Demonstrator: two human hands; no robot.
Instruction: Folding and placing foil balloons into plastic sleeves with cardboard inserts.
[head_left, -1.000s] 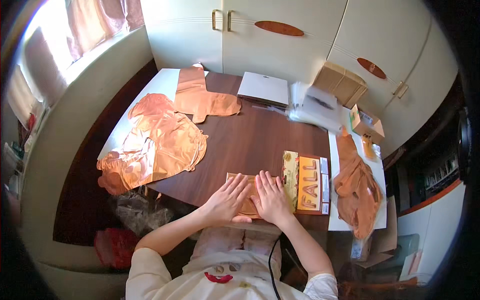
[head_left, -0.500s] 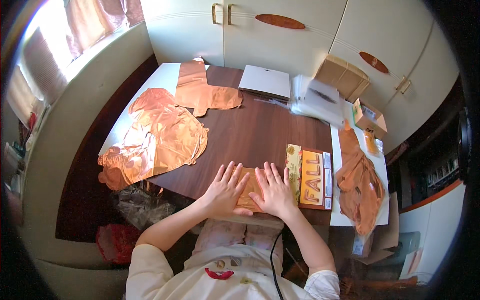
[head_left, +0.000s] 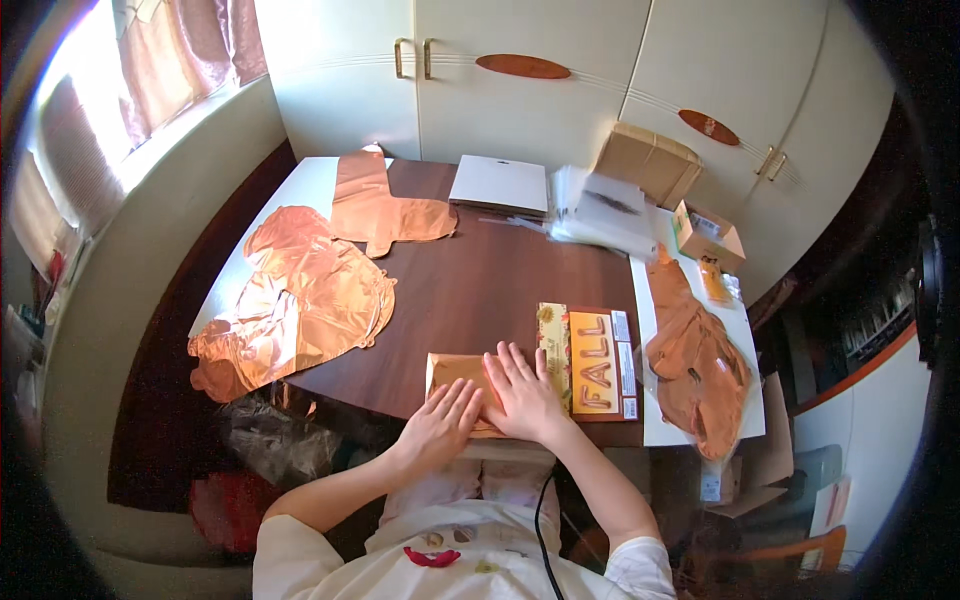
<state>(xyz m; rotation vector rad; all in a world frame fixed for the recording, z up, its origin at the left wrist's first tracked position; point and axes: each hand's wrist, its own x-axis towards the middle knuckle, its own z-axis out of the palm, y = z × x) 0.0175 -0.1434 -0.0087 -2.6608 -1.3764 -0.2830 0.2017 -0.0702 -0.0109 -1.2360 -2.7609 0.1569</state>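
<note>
A folded copper-coloured foil balloon [head_left: 447,369] lies flat at the table's front edge, partly hidden under both hands. My left hand [head_left: 438,424] presses flat on its near left part, fingers stretched out close together. Beside it, my right hand [head_left: 524,400] lies flat on the right part of the foil, fingers extended and a little apart. Neither hand grips anything. Just right of my right hand lies a printed yellow and orange card [head_left: 597,365] with balloon letters pictured on it.
Large flat copper foil balloons [head_left: 300,290] spread over the table's left side, an L-shaped one [head_left: 385,210] behind them. A white card stack [head_left: 498,186], clear plastic sleeves [head_left: 605,215] and cardboard boxes [head_left: 650,163] stand at the back. A bagged copper balloon [head_left: 700,375] lies right.
My left hand has slid nearer the table edge and closer to my right hand, its fingers drawn together. More of the folded foil's far left part now shows. The view has shifted slightly.
</note>
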